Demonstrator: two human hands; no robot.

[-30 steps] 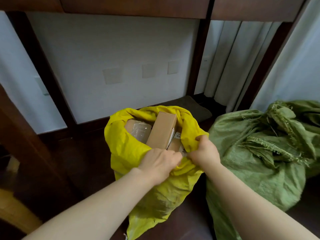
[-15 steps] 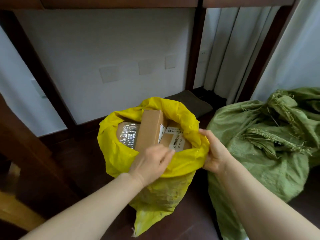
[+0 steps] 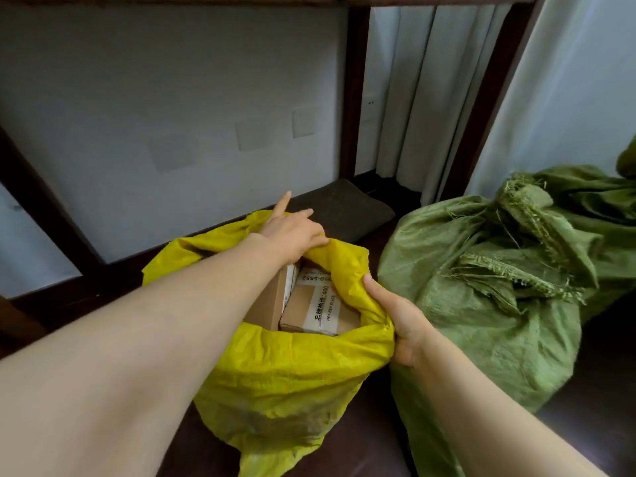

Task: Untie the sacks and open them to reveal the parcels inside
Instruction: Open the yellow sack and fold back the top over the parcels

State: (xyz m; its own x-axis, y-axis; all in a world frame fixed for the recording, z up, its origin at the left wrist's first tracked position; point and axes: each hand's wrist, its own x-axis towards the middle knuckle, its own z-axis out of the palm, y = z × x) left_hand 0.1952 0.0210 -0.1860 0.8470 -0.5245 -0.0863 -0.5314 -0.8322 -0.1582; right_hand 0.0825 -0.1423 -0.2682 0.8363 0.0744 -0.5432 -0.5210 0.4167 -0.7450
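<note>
A yellow woven sack (image 3: 292,373) stands open on the dark floor. Inside it are a plain brown cardboard parcel (image 3: 270,301) and a taped, labelled parcel (image 3: 318,304). My left hand (image 3: 292,228) reaches across the mouth to the far rim, with fingers stretched out and touching the fabric there; its thumb is hidden. My right hand (image 3: 402,321) grips the right side of the rim, thumb along the inside edge and fingers curled outside. A green woven sack (image 3: 499,304) sits just to the right, its frayed top bunched together.
A dark folded mat (image 3: 347,210) lies behind the yellow sack against the white wall panel (image 3: 172,98). Dark wooden posts (image 3: 354,91) frame pale curtains (image 3: 413,98) at the back right. More green fabric (image 3: 599,191) lies at the far right.
My left hand left the near rim and reached over the parcels to the far rim. The right hand slid along the right rim, and the sack's mouth is wider.
</note>
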